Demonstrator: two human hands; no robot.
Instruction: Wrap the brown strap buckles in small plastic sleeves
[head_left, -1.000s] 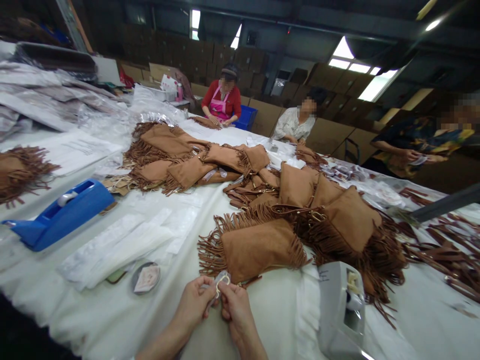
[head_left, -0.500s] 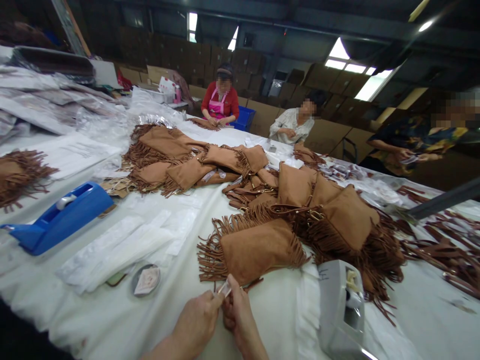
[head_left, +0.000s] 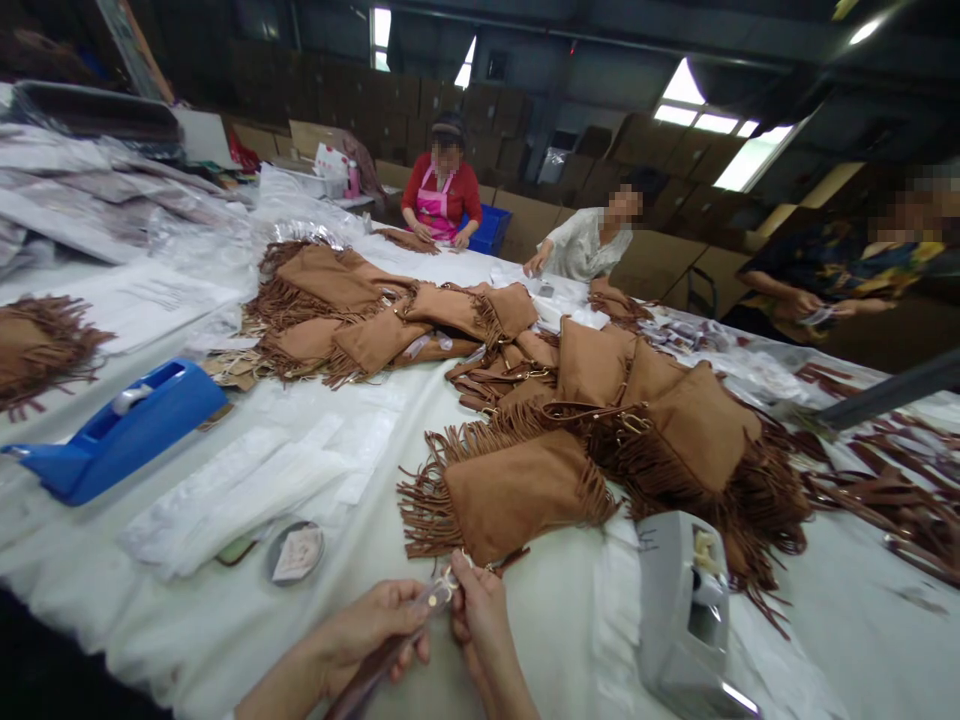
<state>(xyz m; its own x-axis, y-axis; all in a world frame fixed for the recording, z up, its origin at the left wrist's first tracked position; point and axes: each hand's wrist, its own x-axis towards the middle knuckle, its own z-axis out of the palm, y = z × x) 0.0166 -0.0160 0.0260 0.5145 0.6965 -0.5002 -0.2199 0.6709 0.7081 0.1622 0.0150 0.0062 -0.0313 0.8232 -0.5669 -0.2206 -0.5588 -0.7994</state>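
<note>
My left hand (head_left: pixel 358 632) is closed round a long brown strap in clear plastic wrap (head_left: pixel 377 662), which slants down toward the bottom edge. My right hand (head_left: pixel 481 608) pinches its upper end, where small gold-coloured metal parts show through the film. Just beyond my fingertips lies a brown fringed bag (head_left: pixel 525 492), flat on the white-covered table, its fringe spread to the left and right. Whether the strap's end is joined to this bag I cannot tell.
A grey tape dispenser (head_left: pixel 679 610) stands to the right, a blue one (head_left: pixel 124 425) to the left. Flat white sleeves (head_left: pixel 240 490) and a small round dish (head_left: pixel 279 560) lie nearer. More fringed bags (head_left: pixel 697 425) are heaped behind. Several people sit or stand across the table.
My left hand has slid down and left from the right hand, and the wrapped strap now shows along it. Across the table, the person in white has reached an arm out to the left.
</note>
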